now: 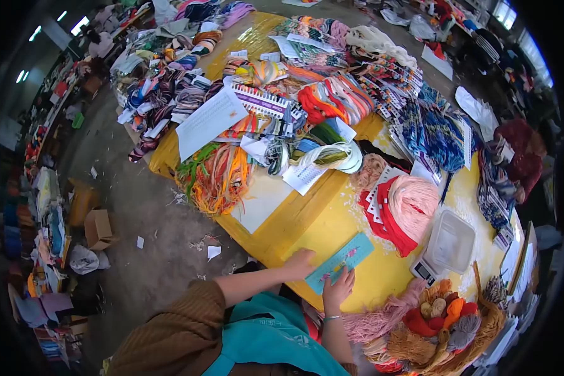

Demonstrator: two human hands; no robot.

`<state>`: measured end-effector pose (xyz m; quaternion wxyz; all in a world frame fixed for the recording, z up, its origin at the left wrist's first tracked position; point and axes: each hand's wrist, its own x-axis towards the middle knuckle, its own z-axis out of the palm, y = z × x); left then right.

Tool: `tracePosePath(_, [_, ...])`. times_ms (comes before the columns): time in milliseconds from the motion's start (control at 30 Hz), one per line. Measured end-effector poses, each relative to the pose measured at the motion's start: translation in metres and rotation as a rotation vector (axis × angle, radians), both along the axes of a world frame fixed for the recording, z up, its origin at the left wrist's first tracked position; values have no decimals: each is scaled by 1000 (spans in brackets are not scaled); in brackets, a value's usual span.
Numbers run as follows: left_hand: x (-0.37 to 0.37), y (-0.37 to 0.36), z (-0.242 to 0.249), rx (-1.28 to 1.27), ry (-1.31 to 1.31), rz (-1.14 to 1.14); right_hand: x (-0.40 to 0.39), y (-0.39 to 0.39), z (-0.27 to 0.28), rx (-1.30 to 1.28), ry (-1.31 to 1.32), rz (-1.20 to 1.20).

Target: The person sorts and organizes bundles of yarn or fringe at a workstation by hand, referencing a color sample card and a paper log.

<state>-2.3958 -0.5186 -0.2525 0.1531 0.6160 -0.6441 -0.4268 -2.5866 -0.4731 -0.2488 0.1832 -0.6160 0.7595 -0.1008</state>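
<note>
left hand (301, 262): lies flat on the yellow tabletop (332, 225) at the near-left end of the flat teal rectangular card with small coloured marks (340, 262); fingers spread, clasping nothing, fingertips at the card's edge.
right hand (338, 289): rests on the card's near long edge, fingers pressing down on it, thumb side toward the table edge; whether it pinches the card i cannot tell.
card position: flat on the table, between and just beyond both hands, tilted up toward the right.
near edge: the table's front edge runs just under the wrists.
open room: a bare yellow strip lies beyond the card toward the white paper sheet (261, 200).
right side: small grey digital scale carrying a clear plastic tub (449, 241) stands near; red and pink yarn bundle (404, 210) lies behind the card.
near right: basket of mixed yarn tassels (448, 323).
</note>
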Motion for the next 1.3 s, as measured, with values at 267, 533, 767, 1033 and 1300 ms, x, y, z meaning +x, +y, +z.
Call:
tracePosePath(267, [198, 16, -2, -39, -124, 30, -7, 2, -2, -23, -94, -84])
tracePosePath(533, [275, 17, 29, 51, -178, -124, 66, 1, 2, 46, 30, -459])
tracePosePath(767, [312, -96, 132, -781, -609, -109, 79, 12, 11, -149, -41, -509])
tracePosePath(1033, [366, -160, 108, -505, -832, 16, 85, 51, 8, -109, -8, -594])
tracePosePath(1300, [379, -175, 95, -474, -831, 90, 95, 87, 20, -30, -26, -704])
